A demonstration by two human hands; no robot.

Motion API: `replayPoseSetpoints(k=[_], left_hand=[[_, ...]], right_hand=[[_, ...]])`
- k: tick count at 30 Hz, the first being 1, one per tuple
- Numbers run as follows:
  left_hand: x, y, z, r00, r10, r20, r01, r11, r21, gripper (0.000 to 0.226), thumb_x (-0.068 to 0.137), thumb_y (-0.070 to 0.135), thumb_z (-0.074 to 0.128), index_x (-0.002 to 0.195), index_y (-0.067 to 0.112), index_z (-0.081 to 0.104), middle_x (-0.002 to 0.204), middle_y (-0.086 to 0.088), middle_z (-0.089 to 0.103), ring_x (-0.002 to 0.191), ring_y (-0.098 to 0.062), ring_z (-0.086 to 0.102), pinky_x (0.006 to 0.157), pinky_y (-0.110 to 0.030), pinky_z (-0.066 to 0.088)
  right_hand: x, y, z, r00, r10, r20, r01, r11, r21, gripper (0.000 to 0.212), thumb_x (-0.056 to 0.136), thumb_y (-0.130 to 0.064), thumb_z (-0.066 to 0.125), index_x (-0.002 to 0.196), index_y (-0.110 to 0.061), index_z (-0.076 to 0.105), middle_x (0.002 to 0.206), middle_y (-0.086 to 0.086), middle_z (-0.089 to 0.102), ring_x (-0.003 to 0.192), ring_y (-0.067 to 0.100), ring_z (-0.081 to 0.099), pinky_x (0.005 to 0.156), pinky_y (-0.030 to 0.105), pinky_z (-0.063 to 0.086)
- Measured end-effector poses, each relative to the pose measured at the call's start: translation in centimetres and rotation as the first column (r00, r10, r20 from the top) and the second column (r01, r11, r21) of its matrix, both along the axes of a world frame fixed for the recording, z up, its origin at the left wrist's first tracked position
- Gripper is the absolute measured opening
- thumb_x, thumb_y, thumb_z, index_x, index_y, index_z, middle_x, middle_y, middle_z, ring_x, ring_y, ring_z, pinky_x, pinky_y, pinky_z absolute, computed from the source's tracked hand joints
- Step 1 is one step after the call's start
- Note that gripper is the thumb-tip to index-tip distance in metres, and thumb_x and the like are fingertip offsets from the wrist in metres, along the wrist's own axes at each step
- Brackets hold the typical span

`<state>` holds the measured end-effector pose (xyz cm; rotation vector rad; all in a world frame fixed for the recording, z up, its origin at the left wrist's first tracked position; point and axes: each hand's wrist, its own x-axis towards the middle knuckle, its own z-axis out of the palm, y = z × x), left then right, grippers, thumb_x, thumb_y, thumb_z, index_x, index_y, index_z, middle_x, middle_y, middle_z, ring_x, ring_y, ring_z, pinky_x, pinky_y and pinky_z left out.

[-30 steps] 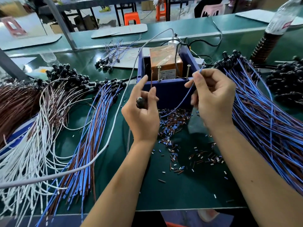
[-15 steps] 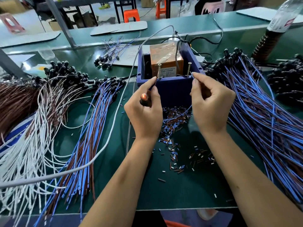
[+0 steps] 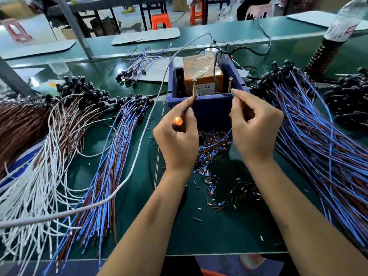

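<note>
Left grip (image 3: pixel 177 140) is closed round the indicator lamp (image 3: pixel 177 121), w/ thumb and forefinger also pinching its brown lead (image 3: pixel 194 96) onto the left screw (image 3: pixel 193 87). Right grip (image 3: pixel 254 128) pinches the blue lead (image 3: pixel 217 141) by its end against the right screw (image 3: pixel 230 85). Both screws stand upright at the near wall of the blue box (image 3: pixel 209 112), in front of the orange unit (image 3: pixel 203 72) inside it. Change vs. 1 s back: there the lamp is dark and the right grip holds the blue lead clear of its screw. At 0.5 s back both ends reach the screws and a faint glow appears; now the lamp burns bright orange. Judgement: circuit closed, so the lamp and both leads prob. pass the test. Next step is likely to lift off and sort the piece, perhaps to the left bundle (image 3: pixel 111 156), then draw a fresh one from the right bundle (image 3: pixel 318 136). The slack of the blue lead sags between the wrists over the offcuts (image 3: pixel 211 156) on the table (image 3: pixel 219 232).
</note>
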<state>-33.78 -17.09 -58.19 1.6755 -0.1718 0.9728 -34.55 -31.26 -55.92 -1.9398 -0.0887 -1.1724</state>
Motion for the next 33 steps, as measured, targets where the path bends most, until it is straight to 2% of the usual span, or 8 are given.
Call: replayPoseSetpoints(k=[9, 14, 21, 24, 26, 28, 31, 33], left_hand=[[0.1, -0.2, 0.1, 0.998, 0.032, -0.054, -0.036, 0.996, -0.081, 0.02, 0.099, 0.01, 0.063, 0.113, 0.015, 0.076, 0.093, 0.015, 0.076, 0.066, -0.011, 0.068, 0.066, -0.043, 0.06], [-0.4, -0.3, 0.5, 0.995, 0.082, -0.057, -0.086, 0.995, -0.059, 0.018, 0.099, 0.015, 0.063, 0.111, 0.02, 0.076, 0.075, 0.012, 0.07, 0.055, -0.011, 0.061, 0.056, -0.033, 0.054], [-0.6, -0.1, 0.5, 0.998, 0.064, 0.001, -0.064, 0.998, -0.023, 0.014, 0.1, 0.016, 0.062, 0.107, 0.02, 0.074, 0.075, 0.003, 0.069, 0.063, -0.021, 0.067, 0.057, -0.045, 0.055], [-1.0, -0.4, 0.4, 0.999, 0.047, 0.005, -0.047, 0.999, -0.009, 0.011, 0.101, 0.019, 0.061, 0.104, 0.021, 0.071, 0.073, 0.001, 0.064, 0.063, -0.026, 0.063, 0.057, -0.047, 0.051], [-1.4, -1.0, 0.9, 1.0, 0.013, -0.024, -0.014, 0.999, -0.031, 0.011, 0.1, 0.016, 0.061, 0.1, 0.022, 0.07, 0.073, -0.001, 0.064, 0.063, -0.028, 0.062, 0.057, -0.047, 0.051], [-1.9, -2.4, 1.9, 0.995, -0.045, -0.084, 0.038, 0.995, -0.09, 0.013, 0.098, 0.013, 0.062, 0.093, 0.022, 0.07, 0.071, -0.002, 0.066, 0.063, -0.027, 0.065, 0.057, -0.042, 0.052], [-2.4, -6.4, 4.5, 0.952, -0.218, -0.214, 0.164, 0.956, -0.244, 0.014, 0.096, 0.008, 0.064, 0.086, 0.012, 0.073, 0.062, 0.001, 0.066, 0.055, -0.012, 0.061, 0.057, -0.025, 0.048], [-2.5, -9.7, 6.9, 0.871, -0.411, -0.267, 0.288, 0.87, -0.4, 0.017, 0.097, 0.008, 0.066, 0.082, 0.011, 0.073, 0.06, 0.002, 0.063, 0.053, -0.008, 0.054, 0.057, -0.024, 0.045]], right_hand=[[-0.1, 0.1, 0.2, 1.0, 0.017, -0.011, -0.017, 1.0, 0.016, 0.021, 0.101, -0.007, 0.063, 0.114, -0.001, 0.079, 0.09, 0.01, 0.079, 0.076, 0.017, 0.074, 0.071, 0.021, 0.056], [-0.2, 0.2, 0.2, 0.999, 0.016, -0.029, -0.016, 1.0, 0.015, 0.022, 0.102, -0.009, 0.062, 0.116, -0.001, 0.078, 0.092, 0.01, 0.08, 0.077, 0.015, 0.074, 0.071, 0.018, 0.055], [-0.3, 0.0, 0.2, 0.998, 0.015, -0.055, -0.012, 0.998, 0.067, 0.023, 0.102, -0.011, 0.062, 0.115, -0.003, 0.078, 0.091, 0.007, 0.079, 0.079, 0.014, 0.074, 0.073, 0.023, 0.058], [-0.6, -0.5, 0.3, 0.997, -0.017, -0.081, 0.027, 0.991, 0.128, 0.02, 0.099, -0.012, 0.062, 0.112, -0.007, 0.078, 0.08, 0.0, 0.075, 0.07, 0.01, 0.07, 0.069, 0.028, 0.058], [-1.0, -1.1, 0.6, 0.993, -0.072, -0.091, 0.084, 0.988, 0.133, 0.019, 0.096, -0.011, 0.063, 0.11, -0.01, 0.076, 0.077, -0.004, 0.069, 0.066, 0.01, 0.065, 0.066, 0.032, 0.057], [-1.6, -2.4, 1.2, 0.988, -0.13, -0.086, 0.143, 0.976, 0.165, 0.024, 0.094, -0.009, 0.064, 0.115, -0.01, 0.074, 0.091, 0.001, 0.068, 0.067, 0.014, 0.063, 0.067, 0.036, 0.058], [-3.1, -4.8, 3.1, 0.985, -0.173, -0.023, 0.173, 0.951, 0.256, 0.029, 0.093, -0.012, 0.064, 0.122, -0.013, 0.064, 0.114, 0.007, 0.057, 0.074, 0.012, 0.065, 0.066, 0.042, 0.059], [-4.4, -6.8, 4.7, 0.98, -0.193, 0.041, 0.186, 0.972, 0.142, 0.027, 0.096, -0.016, 0.063, 0.122, -0.01, 0.062, 0.116, 0.005, 0.054, 0.089, 0.013, 0.064, 0.071, 0.041, 0.06]])
